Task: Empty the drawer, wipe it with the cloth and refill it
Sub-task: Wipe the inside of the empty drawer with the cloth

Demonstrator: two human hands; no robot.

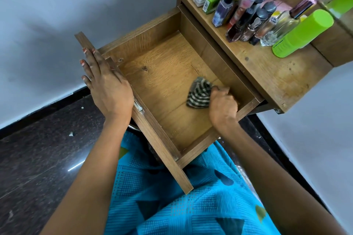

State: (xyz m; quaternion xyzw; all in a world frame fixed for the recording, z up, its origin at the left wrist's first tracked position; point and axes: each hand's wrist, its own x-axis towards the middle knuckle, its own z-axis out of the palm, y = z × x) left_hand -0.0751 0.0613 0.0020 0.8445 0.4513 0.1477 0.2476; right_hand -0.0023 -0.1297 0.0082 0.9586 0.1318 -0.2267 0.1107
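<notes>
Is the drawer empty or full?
Empty: the drawer shows bare wood, with only the striped cloth inside, gripped by the right hand.

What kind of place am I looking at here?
Probably a dressing table in a home, perhaps a bedroom: nail polish bottles and a glass bottle crowd the wooden shelf above a pulled-out drawer being wiped with a cloth.

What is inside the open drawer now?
Only the striped cloth, gripped by the right hand, lies in the drawer, on its bare wooden floor. The floor under cloth and hand is covered.
</notes>
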